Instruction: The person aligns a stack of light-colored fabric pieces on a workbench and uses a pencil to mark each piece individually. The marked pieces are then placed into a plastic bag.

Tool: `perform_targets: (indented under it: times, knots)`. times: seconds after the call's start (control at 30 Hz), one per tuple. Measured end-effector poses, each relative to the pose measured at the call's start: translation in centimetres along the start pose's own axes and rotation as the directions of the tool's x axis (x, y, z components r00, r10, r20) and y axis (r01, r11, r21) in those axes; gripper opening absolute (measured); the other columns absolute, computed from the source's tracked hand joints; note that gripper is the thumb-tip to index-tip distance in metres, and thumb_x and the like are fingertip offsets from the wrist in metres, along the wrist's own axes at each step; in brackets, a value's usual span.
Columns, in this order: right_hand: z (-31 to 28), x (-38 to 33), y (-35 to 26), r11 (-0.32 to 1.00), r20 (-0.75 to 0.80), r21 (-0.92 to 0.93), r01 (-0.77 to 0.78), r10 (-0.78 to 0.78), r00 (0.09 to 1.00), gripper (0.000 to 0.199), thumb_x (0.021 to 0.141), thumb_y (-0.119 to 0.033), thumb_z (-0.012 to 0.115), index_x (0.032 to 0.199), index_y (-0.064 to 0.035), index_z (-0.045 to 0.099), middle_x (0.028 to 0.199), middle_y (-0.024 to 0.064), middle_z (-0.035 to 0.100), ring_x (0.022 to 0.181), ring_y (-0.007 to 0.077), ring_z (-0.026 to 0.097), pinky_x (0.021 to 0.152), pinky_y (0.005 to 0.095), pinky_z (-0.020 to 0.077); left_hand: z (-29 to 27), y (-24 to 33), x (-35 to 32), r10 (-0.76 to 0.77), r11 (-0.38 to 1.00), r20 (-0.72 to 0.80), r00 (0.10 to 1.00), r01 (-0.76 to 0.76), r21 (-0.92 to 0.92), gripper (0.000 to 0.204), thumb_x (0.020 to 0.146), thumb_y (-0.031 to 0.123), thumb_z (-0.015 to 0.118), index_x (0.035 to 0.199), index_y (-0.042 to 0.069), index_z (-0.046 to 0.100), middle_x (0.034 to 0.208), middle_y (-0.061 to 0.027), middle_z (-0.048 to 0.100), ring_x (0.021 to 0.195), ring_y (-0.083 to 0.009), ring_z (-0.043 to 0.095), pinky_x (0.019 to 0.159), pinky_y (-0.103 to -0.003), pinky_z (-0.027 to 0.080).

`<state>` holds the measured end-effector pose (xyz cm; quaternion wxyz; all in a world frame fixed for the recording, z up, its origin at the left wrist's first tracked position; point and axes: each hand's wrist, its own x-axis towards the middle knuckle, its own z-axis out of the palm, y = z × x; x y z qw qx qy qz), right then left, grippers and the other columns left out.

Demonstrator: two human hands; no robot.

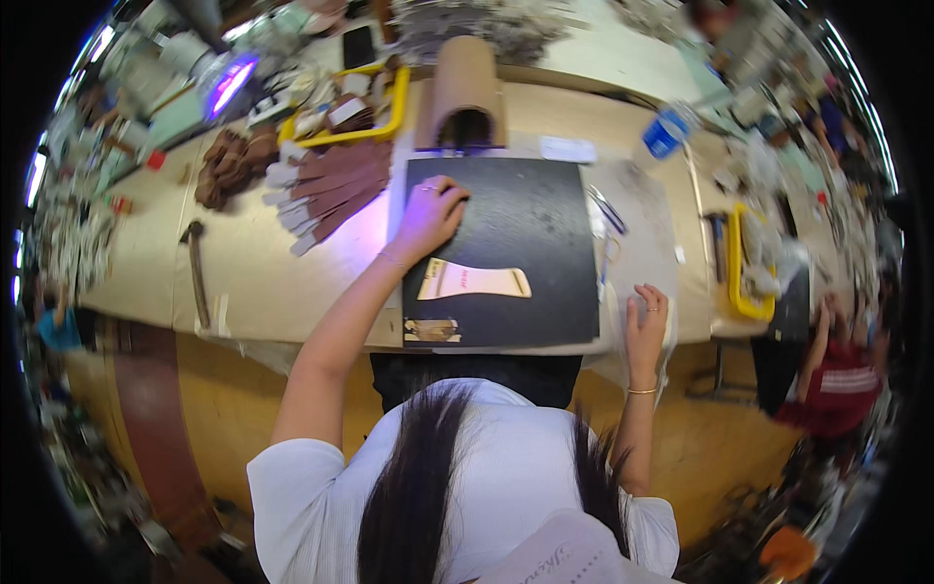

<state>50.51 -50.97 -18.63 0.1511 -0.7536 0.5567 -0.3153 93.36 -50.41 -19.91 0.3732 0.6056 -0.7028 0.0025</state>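
Note:
My left hand (429, 216) rests flat on the upper left part of a black work mat (530, 243), fingers apart, holding nothing. Just below it on the mat lies a pale yellow curved leather piece (474, 281). My right hand (646, 326) lies spread on clear plastic sheeting (642, 224) at the table's near right edge, empty too. A small tan scrap (432, 331) sits on the mat's near left corner.
A cardboard tube (465, 90) stands behind the mat. Brown leather strips (331, 190) with white ends fan out to the left, near a yellow tray (345, 109). A hammer (197, 268) lies far left. Another person in red (837, 380) sits at right.

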Motion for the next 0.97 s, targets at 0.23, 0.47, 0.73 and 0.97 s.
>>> perform_targets:
  times: [0.23, 0.47, 0.73, 0.97]
  knots:
    - [2.6, -6.9, -0.1, 0.970, -0.177, -0.224, -0.096, 0.057, 0.983, 0.032, 0.093, -0.014, 0.065, 0.122, 0.0014, 0.063, 0.140, 0.0236, 0.056, 0.136, 0.0428, 0.047, 0.115, 0.0498, 0.0366, 0.1, -1.6, 0.1, 0.009, 0.998, 0.042, 0.999, -0.012, 0.057, 0.020, 0.088, 0.012, 0.068, 0.107, 0.007, 0.071, 0.108, -0.0168, 0.062, 0.105, -0.0365, 0.060, 0.092, -0.045, 0.048]
    - [1.8, -7.3, 0.0, 0.966, -0.186, -0.205, -0.156, 0.118, 0.975, 0.036, 0.093, -0.019, 0.067, 0.123, 0.0008, 0.064, 0.141, 0.0228, 0.057, 0.137, 0.0403, 0.048, 0.117, 0.0483, 0.0354, 0.8, -1.3, 0.2, 0.038, 0.999, 0.100, 0.994, -0.039, 0.003, 0.020, 0.092, 0.010, 0.064, 0.110, 0.003, 0.070, 0.112, -0.0186, 0.059, 0.107, -0.0373, 0.057, 0.095, -0.046, 0.045]
    - [1.1, -7.7, -0.1, 0.975, -0.090, -0.135, -0.177, 0.165, 0.982, 0.047, 0.093, -0.025, 0.067, 0.132, 0.0002, 0.061, 0.150, 0.0216, 0.049, 0.146, 0.0378, 0.037, 0.122, 0.0471, 0.0275, 0.3, -0.7, 0.1, -0.014, 0.999, 0.178, 0.984, 0.006, 0.043, 0.019, 0.095, 0.010, 0.060, 0.112, 0.002, 0.066, 0.113, -0.0187, 0.057, 0.111, -0.0366, 0.054, 0.100, -0.047, 0.042]
    - [-0.3, -6.7, 1.6, 0.996, 0.164, -0.025, -0.084, 0.087, 0.983, 0.064, 0.083, -0.031, 0.079, 0.136, -0.0007, 0.060, 0.151, 0.0208, 0.049, 0.146, 0.0317, 0.040, 0.124, 0.0468, 0.0239, 1.0, -4.6, 0.2, -0.107, 0.987, 0.196, 0.975, 0.080, 0.141, 0.023, 0.090, 0.010, 0.065, 0.111, 0.000, 0.065, 0.114, -0.0176, 0.055, 0.114, -0.0355, 0.053, 0.104, -0.046, 0.041]
